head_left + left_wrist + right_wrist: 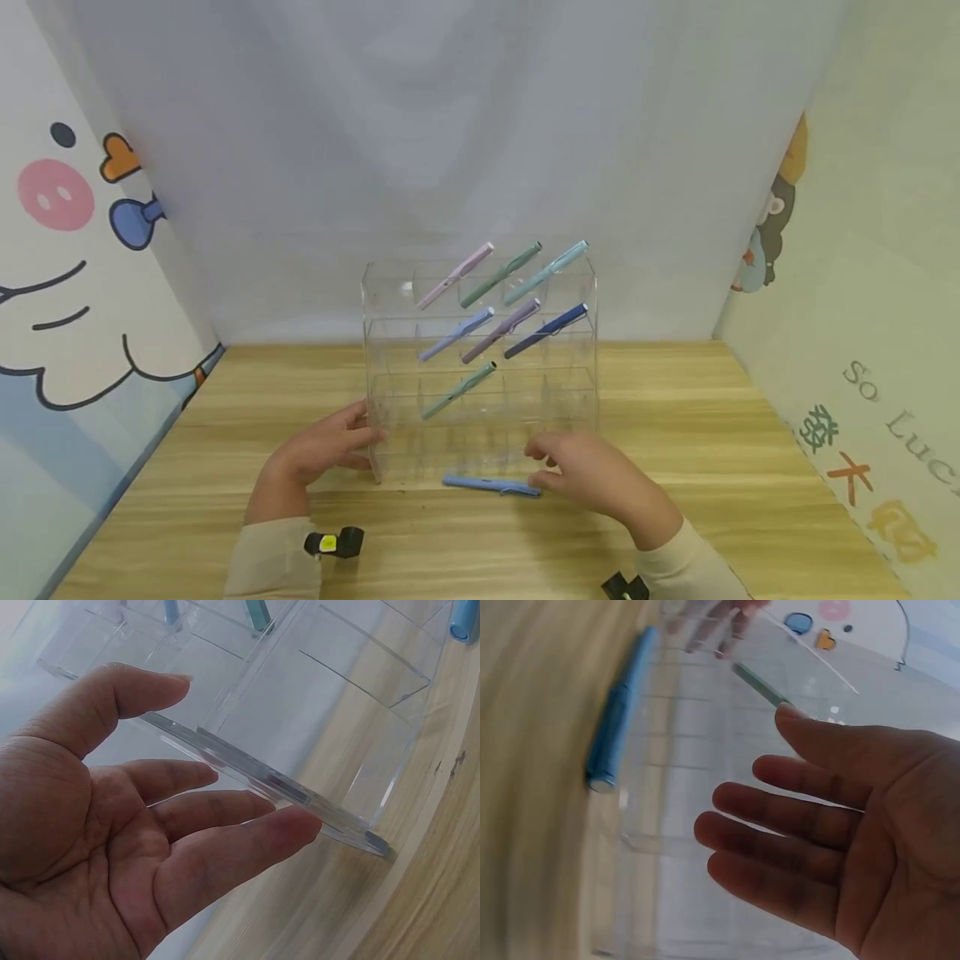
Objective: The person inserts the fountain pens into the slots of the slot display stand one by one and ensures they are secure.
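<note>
A clear tiered pen rack stands on the wooden table. My left hand is at its left side panel, fingers extended; the left wrist view shows fingertips touching or close to the panel edge. In front of the rack lies a capped light-blue pen. Beside that pen's right end hovers my right hand, its fingers loosely extended and holding nothing. In the right wrist view, a gap separates the blue pen from the fingers.
Slanted in the rack are a pale pink pen, a green pen, an aqua pen, a periwinkle pen, a purple pen, a navy pen and, lower, another green pen. A pale curtain hangs behind.
</note>
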{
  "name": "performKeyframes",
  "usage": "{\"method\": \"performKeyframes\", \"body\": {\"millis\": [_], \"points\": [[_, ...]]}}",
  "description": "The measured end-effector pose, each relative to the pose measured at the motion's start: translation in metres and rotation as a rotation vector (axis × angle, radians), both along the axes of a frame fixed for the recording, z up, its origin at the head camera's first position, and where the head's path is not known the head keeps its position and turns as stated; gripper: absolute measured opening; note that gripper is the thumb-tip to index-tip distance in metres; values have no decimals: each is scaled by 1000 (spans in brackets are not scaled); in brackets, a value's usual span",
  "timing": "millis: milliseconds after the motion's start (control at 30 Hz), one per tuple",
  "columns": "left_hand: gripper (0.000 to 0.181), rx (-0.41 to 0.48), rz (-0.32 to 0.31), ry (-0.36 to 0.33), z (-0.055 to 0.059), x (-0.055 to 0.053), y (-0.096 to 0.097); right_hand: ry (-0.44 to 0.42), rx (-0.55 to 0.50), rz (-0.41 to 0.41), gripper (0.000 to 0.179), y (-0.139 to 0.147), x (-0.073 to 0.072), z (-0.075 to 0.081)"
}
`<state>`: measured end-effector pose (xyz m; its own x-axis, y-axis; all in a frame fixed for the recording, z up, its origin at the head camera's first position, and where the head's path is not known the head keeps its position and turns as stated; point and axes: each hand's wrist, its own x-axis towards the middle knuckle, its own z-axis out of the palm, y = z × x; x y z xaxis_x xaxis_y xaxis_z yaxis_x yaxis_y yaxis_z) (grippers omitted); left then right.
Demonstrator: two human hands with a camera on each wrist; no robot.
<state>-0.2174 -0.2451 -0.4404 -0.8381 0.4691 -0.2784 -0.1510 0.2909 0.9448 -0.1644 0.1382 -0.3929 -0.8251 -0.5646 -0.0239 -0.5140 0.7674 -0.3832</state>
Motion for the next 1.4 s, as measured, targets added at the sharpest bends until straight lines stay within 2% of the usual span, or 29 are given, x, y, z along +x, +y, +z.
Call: {"method": "performKeyframes", "body": {"millis": [133, 233, 333, 500, 633, 900, 1200, 1400], "points": [[74, -7, 10, -1, -1, 3, -5, 50, 112, 46, 33, -15, 0, -17], [74, 11, -15, -10, -3, 5, -5, 92, 189, 50, 34, -20, 3, -27], [71, 29, -34, 2, -4, 2, -2, 141, 242, 39, 32, -22, 5, -32], [72, 17, -26, 31, -2, -4, 1, 198, 288, 25, 24, -26, 5, -39], [73, 9, -29, 25, -1, -4, 1, 224, 291, 21, 19, -29, 6, -43], [73, 16, -31, 15, -1, -2, 1, 215, 326, 0, 22, -29, 6, -51], [75, 4, -27, 15, 1, 0, 1, 146, 313, -24, 13, -29, 7, -48], [80, 9, -22, 19, 0, -1, 1, 135, 295, -44, 9, -26, 5, -47]]}}
